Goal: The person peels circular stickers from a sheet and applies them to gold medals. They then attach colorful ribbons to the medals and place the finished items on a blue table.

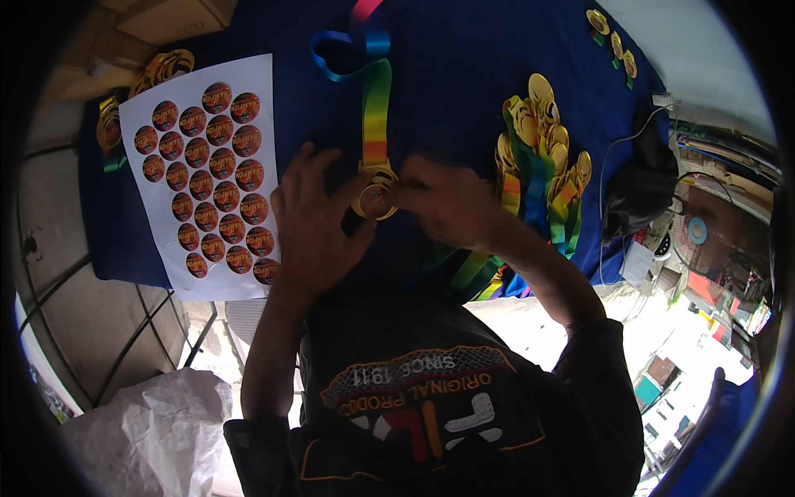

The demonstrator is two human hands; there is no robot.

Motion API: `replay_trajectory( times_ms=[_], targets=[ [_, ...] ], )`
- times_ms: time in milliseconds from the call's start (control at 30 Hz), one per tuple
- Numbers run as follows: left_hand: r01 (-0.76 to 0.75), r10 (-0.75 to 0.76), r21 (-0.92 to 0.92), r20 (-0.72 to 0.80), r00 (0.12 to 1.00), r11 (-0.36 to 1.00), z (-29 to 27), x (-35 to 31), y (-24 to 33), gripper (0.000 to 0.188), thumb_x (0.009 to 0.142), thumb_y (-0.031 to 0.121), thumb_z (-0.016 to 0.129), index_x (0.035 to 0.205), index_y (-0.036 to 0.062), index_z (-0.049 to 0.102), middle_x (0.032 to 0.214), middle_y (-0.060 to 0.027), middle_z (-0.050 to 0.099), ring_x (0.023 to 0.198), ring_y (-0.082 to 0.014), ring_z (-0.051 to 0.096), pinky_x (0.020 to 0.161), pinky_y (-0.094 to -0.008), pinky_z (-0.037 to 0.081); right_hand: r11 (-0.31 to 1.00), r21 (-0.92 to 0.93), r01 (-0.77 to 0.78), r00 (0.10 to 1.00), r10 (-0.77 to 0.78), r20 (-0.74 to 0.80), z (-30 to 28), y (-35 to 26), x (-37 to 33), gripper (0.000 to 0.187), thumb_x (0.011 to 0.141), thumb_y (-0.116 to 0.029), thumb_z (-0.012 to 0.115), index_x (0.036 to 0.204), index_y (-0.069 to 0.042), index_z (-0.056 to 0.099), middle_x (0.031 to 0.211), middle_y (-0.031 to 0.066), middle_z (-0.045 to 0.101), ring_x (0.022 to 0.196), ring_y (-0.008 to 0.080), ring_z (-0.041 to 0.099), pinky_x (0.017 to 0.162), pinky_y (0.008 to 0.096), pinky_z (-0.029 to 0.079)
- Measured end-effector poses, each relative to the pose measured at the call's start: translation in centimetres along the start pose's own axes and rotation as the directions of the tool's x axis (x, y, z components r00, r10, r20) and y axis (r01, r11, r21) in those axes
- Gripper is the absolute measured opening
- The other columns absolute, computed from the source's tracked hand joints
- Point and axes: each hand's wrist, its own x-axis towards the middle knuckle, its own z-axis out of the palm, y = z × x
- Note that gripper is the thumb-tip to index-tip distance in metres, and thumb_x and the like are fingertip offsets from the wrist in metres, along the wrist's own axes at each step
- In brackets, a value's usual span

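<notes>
A gold medal (378,204) lies on the dark blue cloth in front of me, with a round dark picture at its centre. From its top a rainbow ribbon (376,108) runs away from me and turns to blue in a loop. My left hand (319,217) has the medal's left side between forefinger and thumb, its other fingers spread over the cloth. At the right rim, my right hand (451,203) has its fingertips pressed together on the medal's face; what they pinch is hidden. Left of my hands is a white sheet (157,215) of round red-and-orange stickers (225,195).
Gold medals (542,116) with rainbow ribbons are heaped to the right. Three medals (617,45) lie at the far right edge, others (170,66) at the far left beside a cardboard box (174,18). A fan (704,232) stands beyond the cloth; a plastic bag (157,431) is at lower left.
</notes>
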Motion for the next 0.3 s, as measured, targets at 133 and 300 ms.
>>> replay_trajectory(
  times_ms=[133,300],
  targets=[
    [0.053,-0.052,-0.02,0.05,0.997,0.998,-0.1,0.1,0.0,0.056,0.07,0.023,0.084,0.125,0.0234,0.074,0.145,-0.012,0.047,0.148,-0.0389,0.032,0.111,-0.0565,0.033,0.999,-0.052,-0.01,0.989,0.017,0.146,-0.6,-0.5,0.0,0.034,0.085,-0.012,0.068,0.115,-0.026,0.072,0.098,0.0013,0.057,0.084,0.0208,0.068,0.063,0.038,0.06],
    [0.018,-0.02,-0.052,-0.036,0.999,0.999,0.3,-0.1,-0.1,0.053,0.072,0.021,0.081,0.124,0.0214,0.073,0.143,-0.013,0.049,0.146,-0.0385,0.036,0.109,-0.0568,0.033,0.967,-0.173,0.186,0.978,-0.164,0.132,0.0,-0.2,0.2,0.043,0.083,-0.01,0.074,0.123,-0.026,0.07,0.112,-0.0002,0.061,0.105,0.0237,0.069,0.081,0.0301,0.062]
  ],
)
